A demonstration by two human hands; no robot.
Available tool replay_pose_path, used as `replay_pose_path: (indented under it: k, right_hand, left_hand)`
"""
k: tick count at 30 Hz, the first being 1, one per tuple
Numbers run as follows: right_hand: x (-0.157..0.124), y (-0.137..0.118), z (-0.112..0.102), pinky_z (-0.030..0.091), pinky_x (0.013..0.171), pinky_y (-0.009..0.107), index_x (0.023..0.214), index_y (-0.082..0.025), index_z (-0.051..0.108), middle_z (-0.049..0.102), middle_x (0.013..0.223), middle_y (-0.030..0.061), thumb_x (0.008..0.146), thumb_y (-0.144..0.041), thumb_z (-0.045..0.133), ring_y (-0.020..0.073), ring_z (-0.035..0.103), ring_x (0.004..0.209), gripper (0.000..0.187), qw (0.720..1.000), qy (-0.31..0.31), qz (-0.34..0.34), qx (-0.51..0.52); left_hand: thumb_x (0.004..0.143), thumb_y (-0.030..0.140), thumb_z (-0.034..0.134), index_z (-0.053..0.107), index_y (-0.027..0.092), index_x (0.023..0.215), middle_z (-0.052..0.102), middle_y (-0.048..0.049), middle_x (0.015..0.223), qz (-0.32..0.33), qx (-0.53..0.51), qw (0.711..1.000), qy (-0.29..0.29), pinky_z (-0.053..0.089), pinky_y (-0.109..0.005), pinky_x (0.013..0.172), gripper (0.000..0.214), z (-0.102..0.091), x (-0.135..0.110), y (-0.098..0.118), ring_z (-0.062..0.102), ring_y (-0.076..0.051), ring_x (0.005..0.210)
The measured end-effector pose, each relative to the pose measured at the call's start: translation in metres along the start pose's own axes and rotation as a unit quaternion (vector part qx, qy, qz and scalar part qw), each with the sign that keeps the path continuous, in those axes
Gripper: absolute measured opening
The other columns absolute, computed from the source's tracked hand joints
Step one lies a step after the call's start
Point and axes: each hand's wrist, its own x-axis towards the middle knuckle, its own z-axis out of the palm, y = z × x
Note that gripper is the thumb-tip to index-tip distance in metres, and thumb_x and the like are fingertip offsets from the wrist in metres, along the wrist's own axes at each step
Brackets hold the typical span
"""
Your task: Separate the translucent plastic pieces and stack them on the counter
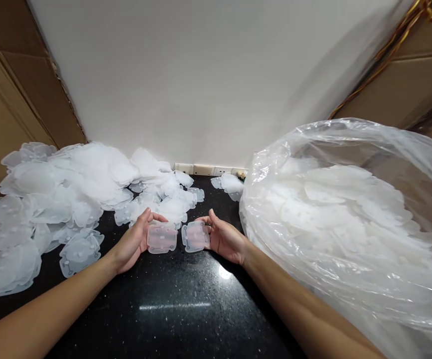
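Heap of sheets point(70, 179) lies left on surface point(171, 329); bag point(372, 311) at right, further sheets inside. Left-hand sheet point(162, 238) and right-hand sheet point(196, 236) between these, side by side, apart. Sockets point(204, 170) behind, along wall point(186, 75).

Workshop-like corner, cardboard point(6, 104), piled plastic pieces point(83, 172)

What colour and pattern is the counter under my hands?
The counter is black with tiny pale specks; the head view shows it.
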Motion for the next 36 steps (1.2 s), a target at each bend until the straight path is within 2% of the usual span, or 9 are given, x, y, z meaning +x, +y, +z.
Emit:
replay_pose_path:
  k: [8,14,18,23,30,36]
  right_hand:
    - [0.001,0.000,0.001,0.052,0.072,0.032,0.091,-0.016,0.065,0.067,0.077,0.0035,0.096,-0.057,0.049,0.0157,0.065,0.069,0.044,1.000,-0.006,-0.012,0.007]
    - [0.004,0.000,-0.002,0.052,0.078,0.035,0.091,-0.017,0.065,0.068,0.079,0.0046,0.096,-0.057,0.048,0.0164,0.066,0.071,0.044,1.000,-0.017,-0.008,0.011]
    - [0.003,-0.001,-0.001,0.052,0.076,0.034,0.092,-0.016,0.064,0.068,0.078,0.0048,0.097,-0.057,0.046,0.0166,0.066,0.072,0.045,1.000,-0.018,-0.007,0.006]
    - [0.001,-0.001,0.002,0.053,0.079,0.033,0.091,-0.015,0.065,0.068,0.080,0.0038,0.093,-0.057,0.054,0.0165,0.067,0.076,0.043,1.000,-0.018,-0.018,-0.010]
    - [-0.002,0.001,0.005,0.053,0.080,0.033,0.093,-0.017,0.068,0.065,0.078,0.0007,0.082,-0.059,0.069,0.0158,0.066,0.077,0.043,0.998,-0.028,-0.033,-0.041]
    - [-0.009,0.000,0.007,0.052,0.078,0.029,0.095,-0.018,0.068,0.069,0.092,0.0018,0.074,-0.035,0.082,0.0129,0.065,0.078,0.031,0.995,-0.011,-0.046,-0.085]
  left_hand:
    - [0.077,0.075,0.057,0.059,0.020,0.097,0.075,-0.0091,0.095,0.006,0.000,1.000,-0.026,0.054,-0.039,0.079,0.059,-0.002,0.001,0.001,0.069,-0.025,0.087]
    - [0.080,0.074,0.055,0.060,0.019,0.098,0.074,-0.0095,0.097,-0.004,-0.013,0.999,-0.053,0.052,-0.040,0.084,0.057,-0.005,0.004,0.003,0.069,-0.026,0.090]
    - [0.082,0.073,0.052,0.060,0.019,0.100,0.074,-0.0094,0.097,-0.004,-0.015,0.999,-0.047,0.053,-0.039,0.082,0.058,-0.005,0.006,0.002,0.069,-0.025,0.089]
    - [0.083,0.072,0.052,0.061,0.018,0.100,0.074,-0.0091,0.091,0.000,-0.024,0.998,-0.051,0.053,-0.035,0.078,0.057,-0.006,0.006,-0.001,0.070,-0.023,0.084]
    - [0.086,0.070,0.050,0.061,0.017,0.102,0.074,-0.0115,0.097,0.003,-0.020,0.998,-0.067,0.053,-0.038,0.082,0.057,-0.009,0.006,-0.002,0.071,-0.025,0.090]
    - [0.086,0.068,0.052,0.061,0.017,0.106,0.072,-0.0130,0.106,-0.002,-0.018,0.995,-0.093,0.051,-0.043,0.091,0.056,-0.007,0.006,0.000,0.069,-0.027,0.098]
